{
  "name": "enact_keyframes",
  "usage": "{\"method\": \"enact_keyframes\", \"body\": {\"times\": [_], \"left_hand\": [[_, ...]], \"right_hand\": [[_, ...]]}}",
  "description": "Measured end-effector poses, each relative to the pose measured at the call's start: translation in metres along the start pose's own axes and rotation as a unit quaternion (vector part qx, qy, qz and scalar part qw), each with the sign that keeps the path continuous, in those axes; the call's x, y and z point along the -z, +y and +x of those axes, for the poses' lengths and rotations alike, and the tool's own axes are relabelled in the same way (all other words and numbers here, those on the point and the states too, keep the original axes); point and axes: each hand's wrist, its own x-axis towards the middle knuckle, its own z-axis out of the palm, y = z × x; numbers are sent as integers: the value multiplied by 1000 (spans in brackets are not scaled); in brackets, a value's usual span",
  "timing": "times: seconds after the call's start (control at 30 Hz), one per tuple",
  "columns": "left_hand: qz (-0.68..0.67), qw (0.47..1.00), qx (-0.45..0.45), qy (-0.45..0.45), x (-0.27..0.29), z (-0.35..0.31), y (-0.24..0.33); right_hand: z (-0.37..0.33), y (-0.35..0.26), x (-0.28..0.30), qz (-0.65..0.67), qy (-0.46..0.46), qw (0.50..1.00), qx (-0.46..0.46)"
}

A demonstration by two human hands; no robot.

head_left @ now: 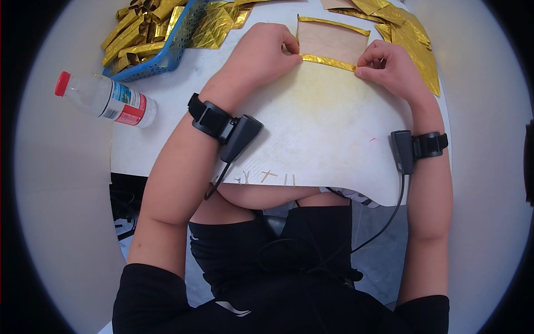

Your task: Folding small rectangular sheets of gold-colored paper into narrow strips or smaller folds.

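A sheet of gold foil paper [332,42] lies at the far side of the white table, its dull pinkish-tan back facing up. Its near and far edges are folded over into narrow gold strips. At the near edge's left corner, my left hand [270,53] is closed, thumb and fingers pinching the fold. My right hand [388,68] pinches the right corner of that same fold, its fingers curled. Both thumbs rest on the strip near the tabletop.
A blue plastic basket [177,42] at the far left holds several folded gold foil pieces [146,34]. Loose gold sheets [409,42] lie at the far right, and more [214,26] beside the basket. A red-capped clear bottle [108,100] lies on its side at left. Cables hang from my wristbands.
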Motion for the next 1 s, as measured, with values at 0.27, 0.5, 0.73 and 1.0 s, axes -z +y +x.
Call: {"method": "enact_keyframes", "body": {"times": [0.27, 0.5, 0.73, 1.0], "left_hand": [[-30, 994, -96, -44, 2, 5, -8], [-2, 992, -128, -22, -4, 7, -10], [6, 992, -129, 0, -10, 8, -12], [14, 992, -115, 46, -16, 11, -14]], "right_hand": [[0, 0, 1, -16, -5, 1000, 11], [-3, -4, 1, -39, -8, 998, 41], [-3, -9, 2, -60, -7, 997, 42], [-2, -11, 2, -73, -6, 995, 63]]}}
